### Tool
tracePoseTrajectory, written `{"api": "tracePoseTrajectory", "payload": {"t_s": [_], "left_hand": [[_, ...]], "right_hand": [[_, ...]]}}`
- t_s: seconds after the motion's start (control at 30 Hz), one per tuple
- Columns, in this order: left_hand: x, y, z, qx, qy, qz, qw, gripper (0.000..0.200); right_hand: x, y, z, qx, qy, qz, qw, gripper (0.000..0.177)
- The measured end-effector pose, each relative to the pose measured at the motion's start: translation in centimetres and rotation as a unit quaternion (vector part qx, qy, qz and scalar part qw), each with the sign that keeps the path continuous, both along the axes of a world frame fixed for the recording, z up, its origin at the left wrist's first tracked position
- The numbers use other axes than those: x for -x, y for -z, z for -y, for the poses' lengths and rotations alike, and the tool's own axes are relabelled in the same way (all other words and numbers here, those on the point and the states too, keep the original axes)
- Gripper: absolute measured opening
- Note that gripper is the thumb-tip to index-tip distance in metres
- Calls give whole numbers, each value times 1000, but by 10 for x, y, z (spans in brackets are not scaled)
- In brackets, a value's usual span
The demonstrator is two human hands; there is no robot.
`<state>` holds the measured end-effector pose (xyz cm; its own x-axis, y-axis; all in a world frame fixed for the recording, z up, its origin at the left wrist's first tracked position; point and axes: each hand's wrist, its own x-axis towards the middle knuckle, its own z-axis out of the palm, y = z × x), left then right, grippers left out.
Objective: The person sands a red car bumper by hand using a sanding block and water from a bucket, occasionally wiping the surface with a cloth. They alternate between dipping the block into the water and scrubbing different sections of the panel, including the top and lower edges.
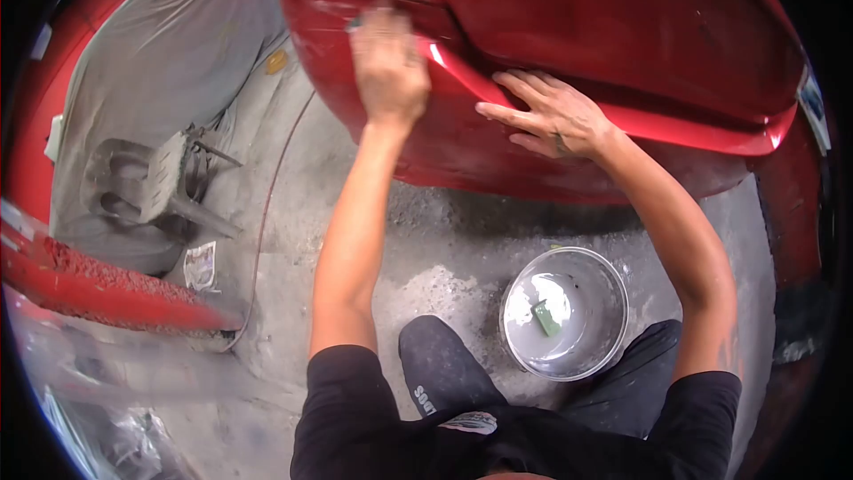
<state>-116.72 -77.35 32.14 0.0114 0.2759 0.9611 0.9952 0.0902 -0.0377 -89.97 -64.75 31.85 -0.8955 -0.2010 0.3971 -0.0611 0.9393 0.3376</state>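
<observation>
A glossy red car body panel (533, 0) with a raised crease and a lower edge fills the top of the head view. My left hand (388, 71) presses on its left part, blurred by motion, with the fingers close together. A small grey edge of something shows beside those fingertips; what it is stays hidden under the hand. Farther right, my right hand (555, 116) lies flat along the crease, fingers spread, holding nothing. Below the panel, between my knees, stands a round bucket (622, 302) with whitish liquid and a green block (546, 318) in it.
At the left, a grey sheet (169, 44) drapes over something by a dusty plastic chair (160, 182). A thin hose (271, 187) runs along the concrete floor near a red part (98, 289) and a piece of printed paper (201, 266).
</observation>
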Motion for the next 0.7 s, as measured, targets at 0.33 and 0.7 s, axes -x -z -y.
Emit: {"api": "tracePoseTrajectory", "payload": {"t_s": [0.33,0.7], "left_hand": [[-56,13,17,232,-7,-159,960,35],[-83,17,20,254,-23,-173,951,35]], "right_hand": [[-83,21,-45,17,35,-106,994,49],[-151,39,-73,-2,140,-167,976,65]]}}
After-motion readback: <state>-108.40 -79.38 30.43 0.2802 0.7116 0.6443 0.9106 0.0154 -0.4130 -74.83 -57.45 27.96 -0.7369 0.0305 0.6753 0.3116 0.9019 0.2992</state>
